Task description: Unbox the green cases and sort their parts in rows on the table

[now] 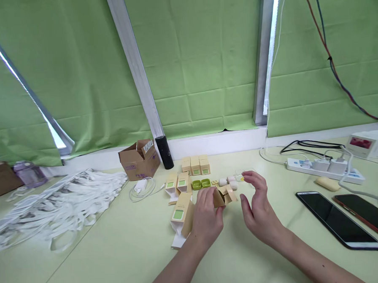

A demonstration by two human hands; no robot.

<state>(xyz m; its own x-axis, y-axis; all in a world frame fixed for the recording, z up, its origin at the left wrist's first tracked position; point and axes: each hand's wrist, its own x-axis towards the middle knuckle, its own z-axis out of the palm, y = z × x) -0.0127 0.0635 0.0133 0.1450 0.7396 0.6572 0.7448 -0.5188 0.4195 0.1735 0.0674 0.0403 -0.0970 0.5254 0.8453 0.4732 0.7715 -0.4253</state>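
Note:
My left hand [207, 216] grips a small kraft-paper box [224, 196] whose flaps stand open toward the right. Just right of that box, my right hand [260, 211] is raised with its fingers apart and nothing in them. Beside my left hand, a larger kraft box with a green label [182, 211] lies with its white-lined end open. Two similar boxes [184, 182] are behind it. Beyond my hands sit two small green square trays [201, 184], tiny yellow pieces [214, 183], and several white and pinkish rounded pieces [232, 184], partly hidden.
Several closed kraft boxes [195, 165] stand at the back. A brown carton [139, 160], black cylinder [164, 152] and coiled white charger [141, 187] are left of them. White straps [62, 203] cover the far left. Two phones [337, 218] and a power strip [325, 169] lie right.

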